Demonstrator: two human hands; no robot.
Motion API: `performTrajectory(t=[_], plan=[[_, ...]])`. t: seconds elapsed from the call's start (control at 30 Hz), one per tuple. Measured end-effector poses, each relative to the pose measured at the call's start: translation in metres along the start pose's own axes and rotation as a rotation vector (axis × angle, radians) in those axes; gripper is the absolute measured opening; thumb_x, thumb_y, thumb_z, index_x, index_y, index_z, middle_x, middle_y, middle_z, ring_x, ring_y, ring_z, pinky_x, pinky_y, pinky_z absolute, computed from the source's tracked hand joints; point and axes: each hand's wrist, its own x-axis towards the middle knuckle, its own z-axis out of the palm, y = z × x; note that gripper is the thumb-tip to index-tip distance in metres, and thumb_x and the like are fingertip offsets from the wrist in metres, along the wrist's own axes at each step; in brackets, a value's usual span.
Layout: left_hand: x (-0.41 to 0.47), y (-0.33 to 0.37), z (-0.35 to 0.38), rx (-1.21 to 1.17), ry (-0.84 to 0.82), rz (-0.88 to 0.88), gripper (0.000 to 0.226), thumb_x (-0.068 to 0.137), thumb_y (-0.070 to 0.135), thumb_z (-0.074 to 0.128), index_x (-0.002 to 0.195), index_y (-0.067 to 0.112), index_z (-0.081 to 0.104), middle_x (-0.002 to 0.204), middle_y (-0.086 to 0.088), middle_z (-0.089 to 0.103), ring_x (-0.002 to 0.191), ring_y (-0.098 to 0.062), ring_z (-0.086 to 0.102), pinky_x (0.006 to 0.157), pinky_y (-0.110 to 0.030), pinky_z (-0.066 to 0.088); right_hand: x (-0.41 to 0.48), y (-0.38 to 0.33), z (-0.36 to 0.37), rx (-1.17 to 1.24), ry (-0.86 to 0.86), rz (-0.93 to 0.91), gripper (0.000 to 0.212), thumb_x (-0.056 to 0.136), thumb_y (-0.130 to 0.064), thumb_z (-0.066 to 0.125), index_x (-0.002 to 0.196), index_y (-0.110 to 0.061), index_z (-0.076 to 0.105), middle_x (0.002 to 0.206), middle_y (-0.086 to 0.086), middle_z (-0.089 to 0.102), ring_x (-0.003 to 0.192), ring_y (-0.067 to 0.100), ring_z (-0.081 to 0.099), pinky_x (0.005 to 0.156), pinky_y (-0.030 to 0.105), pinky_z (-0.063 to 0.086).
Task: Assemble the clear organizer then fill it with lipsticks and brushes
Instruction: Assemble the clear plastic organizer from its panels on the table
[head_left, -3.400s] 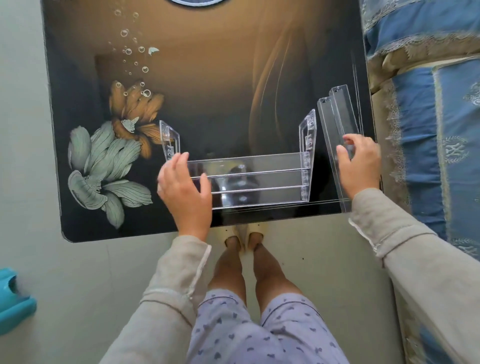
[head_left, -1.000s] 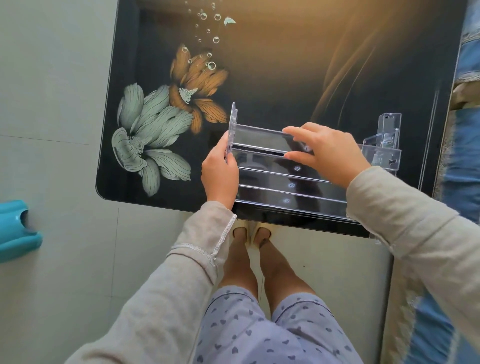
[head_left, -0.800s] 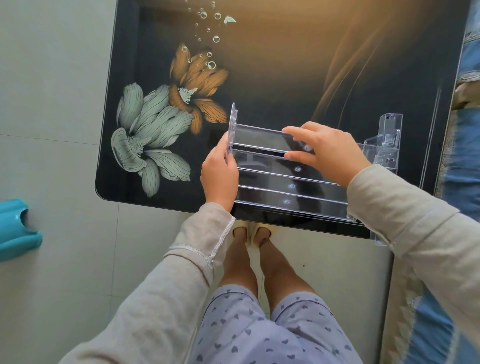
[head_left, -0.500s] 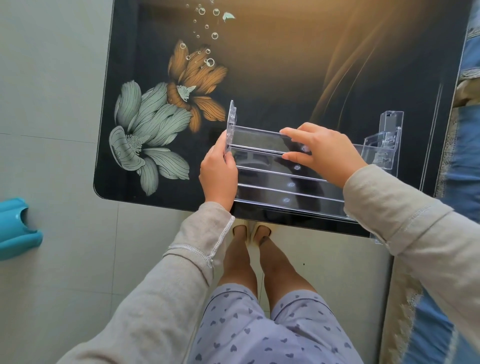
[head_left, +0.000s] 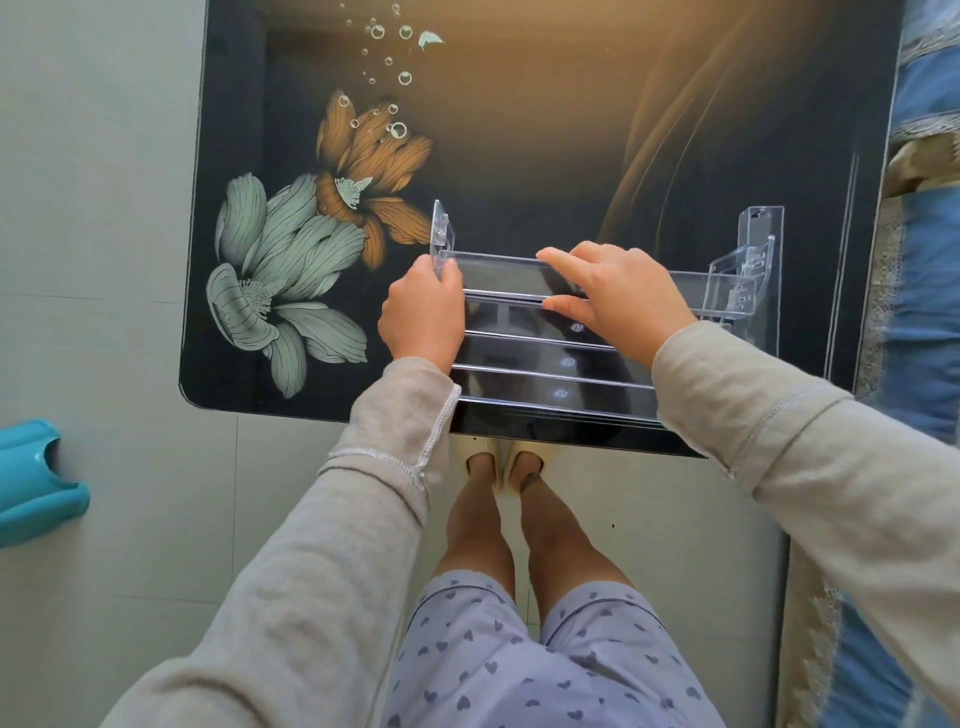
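table top (head_left: 545, 130): you read no writing here, only printed flowers (head_left: 291, 270) and bubbles (head_left: 404, 78).
clear organizer (head_left: 597, 374): you see three small moulded marks (head_left: 569, 361) on its shelves, perhaps stamps, too small to read.
shorts (head_left: 519, 670): you get a heart print, no words.

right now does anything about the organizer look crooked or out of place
Nothing is spilled or broken. The clear organizer sits right at the near edge of the table, and the top shelf, pinched by the right hand, may not be seated at its right end; the clear plastic makes that hard to confirm.
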Motion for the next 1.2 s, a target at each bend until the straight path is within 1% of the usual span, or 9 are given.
performTrajectory(t=[0.17,0.37,0.47,0.53,0.63,0.77,0.9,1.03,1.2], plan=[[0.003,0.001,0.004,0.042,-0.005,-0.013,0.037,0.097,0.030,0.032,0.093,0.005,0.058,0.082,-0.005,0.051,0.075,-0.022,0.044,0.067,-0.033,0.032,-0.018,-0.013,0.003,0.128,0.156,0.123,0.052,0.089,-0.026,0.054,0.137,-0.011,0.042,0.134,0.010,0.051,0.126,0.029,0.043,0.104,0.039,0.033],[0.003,0.000,0.009,0.028,0.036,-0.019,0.038,0.096,0.029,0.033,0.096,0.001,0.059,0.104,-0.021,0.064,0.094,-0.039,0.056,0.072,-0.035,0.032,-0.080,-0.008,0.001,0.531,0.534,0.453,0.034,0.087,-0.006,0.053,0.121,-0.002,0.056,0.120,0.014,0.059,0.116,0.026,0.052,0.104,0.025,0.034],[0.002,0.000,0.010,0.022,0.042,-0.034,0.037,0.096,0.029,0.033,0.097,0.002,0.059,0.108,-0.022,0.065,0.097,-0.038,0.057,0.075,-0.037,0.037,-0.102,0.012,0.000,0.608,0.651,0.671,0.032,0.086,-0.005,0.053,0.118,-0.001,0.055,0.117,0.016,0.058,0.109,0.027,0.054,0.098,0.036,0.045],[0.000,0.001,0.010,-0.004,0.049,-0.037,0.033,0.095,0.027,0.035,0.100,0.003,0.057,0.108,-0.021,0.064,0.094,-0.035,0.055,0.075,-0.035,0.035,-0.107,0.024,0.001,0.648,0.630,0.807,0.037,0.086,-0.005,0.055,0.122,-0.003,0.051,0.119,0.015,0.055,0.109,0.026,0.053,0.096,0.036,0.046],[-0.004,0.003,0.010,-0.171,0.115,0.005,0.036,0.090,0.021,0.046,0.123,0.008,0.048,0.120,-0.017,0.057,0.111,-0.033,0.050,0.086,-0.033,0.036,-0.104,0.037,0.006,0.672,0.488,0.918,0.044,0.086,-0.008,0.056,0.129,-0.005,0.045,0.125,0.012,0.053,0.115,0.024,0.050,0.097,0.026,0.038],[-0.028,0.023,0.011,-0.221,0.394,0.222,0.053,0.080,0.017,0.051,0.131,0.007,0.043,0.129,-0.014,0.051,0.121,-0.030,0.044,0.102,-0.036,0.032,-0.099,0.047,0.013,0.713,0.373,0.960,0.037,0.090,-0.009,0.050,0.127,-0.005,0.051,0.122,0.012,0.060,0.108,0.023,0.057,0.096,0.028,0.043],[-0.052,0.062,0.038,-0.060,0.131,0.665,0.045,0.083,0.021,0.055,0.126,0.008,0.051,0.125,-0.012,0.057,0.119,-0.030,0.048,0.105,-0.041,0.035,-0.098,0.049,0.017,0.673,0.354,0.960,0.019,0.092,-0.009,0.046,0.097,-0.001,0.063,0.093,0.019,0.067,0.075,0.025,0.054,0.063,0.014,0.034],[-0.054,0.095,0.072,0.336,-0.178,0.930,0.052,0.088,0.039,0.051,0.135,0.019,0.042,0.132,-0.003,0.053,0.126,-0.024,0.043,0.113,-0.040,0.023,-0.098,0.049,0.015,0.586,0.298,0.955,0.022,0.094,-0.014,0.046,0.101,-0.004,0.063,0.093,0.018,0.068,0.073,0.020,0.048,0.068,0.021,0.033],[-0.048,0.114,0.094,0.484,-0.278,0.977,0.049,0.090,0.043,0.048,0.133,0.022,0.040,0.122,-0.006,0.061,0.114,-0.028,0.055,0.100,-0.040,0.036,-0.099,0.052,0.012,0.580,0.291,0.929,0.024,0.094,-0.014,0.047,0.107,-0.005,0.065,0.098,0.019,0.069,0.077,0.019,0.049,0.074,0.023,0.040]])
